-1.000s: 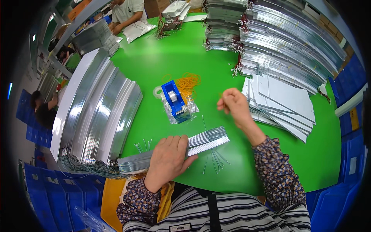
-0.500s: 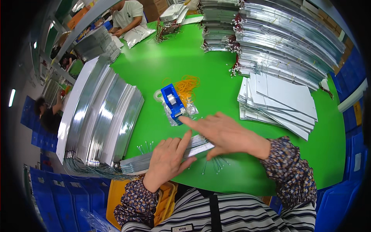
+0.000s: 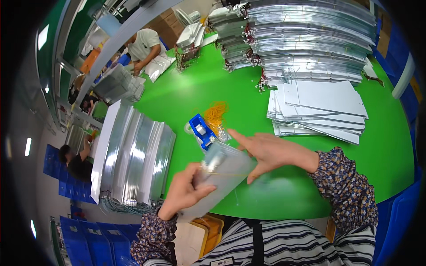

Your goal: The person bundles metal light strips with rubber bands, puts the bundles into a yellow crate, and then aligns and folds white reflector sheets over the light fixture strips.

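Grey-white bundle, motion-blurred, up off the green bench near its 6 o'clock edge, one end glossy. Thin yellowish band runs across it. Exact make-up of the bundle: can't tell, too smeared.

Key geometry: long axis runs roughly 7 to 1 o'clock, tilted. Left hand has it, grip closed on the 9 o'clock side, thumb across the face; from that grip most of the visible face lies toward 2. Right hand sits at 2 o'clock from the bundle, by its upper end. That grip is open: fingers extended, thumb well apart, bundle's corner between. Contact on that side: can't tell. Left is nearer the middle, right nearer the far end.

Outward from the bundle: blue tape dispenser just past the glossy end at 11, orange-yellow rubber bands beyond it at 12. White panels fanned in a pile at 2. Silver strip stacks behind those at 1. Standing silver row at 10. Co-worker in pale shirt far off at 11. Blue bins at 8.
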`<state>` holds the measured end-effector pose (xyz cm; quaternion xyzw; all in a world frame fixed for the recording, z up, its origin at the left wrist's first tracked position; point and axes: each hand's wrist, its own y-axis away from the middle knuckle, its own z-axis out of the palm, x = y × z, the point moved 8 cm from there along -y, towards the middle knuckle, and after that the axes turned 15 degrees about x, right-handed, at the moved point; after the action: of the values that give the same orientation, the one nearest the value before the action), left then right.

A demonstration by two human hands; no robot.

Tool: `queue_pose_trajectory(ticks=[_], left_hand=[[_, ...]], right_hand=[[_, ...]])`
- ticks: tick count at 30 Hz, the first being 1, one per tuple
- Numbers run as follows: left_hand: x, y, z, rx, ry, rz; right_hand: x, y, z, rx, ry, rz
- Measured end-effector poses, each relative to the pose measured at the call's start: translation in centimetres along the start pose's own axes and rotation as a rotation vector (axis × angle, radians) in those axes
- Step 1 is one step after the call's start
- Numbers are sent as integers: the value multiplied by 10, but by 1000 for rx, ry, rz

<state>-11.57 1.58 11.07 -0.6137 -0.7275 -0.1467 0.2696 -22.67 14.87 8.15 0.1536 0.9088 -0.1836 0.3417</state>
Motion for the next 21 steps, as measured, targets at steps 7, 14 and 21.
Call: queue_pose_trajectory(ticks=[7,14,21], left_hand=[[-23,13,-15,120,753,-224],[-45,5,-22,262,950,-294],[-45,-20,-22,357,1162,-221]], right_hand=[[-26,-9,-21,253,-194,-108],[-32,-2,-9,355,-248,-140],[-39,1,-20,753,-424,-120]])
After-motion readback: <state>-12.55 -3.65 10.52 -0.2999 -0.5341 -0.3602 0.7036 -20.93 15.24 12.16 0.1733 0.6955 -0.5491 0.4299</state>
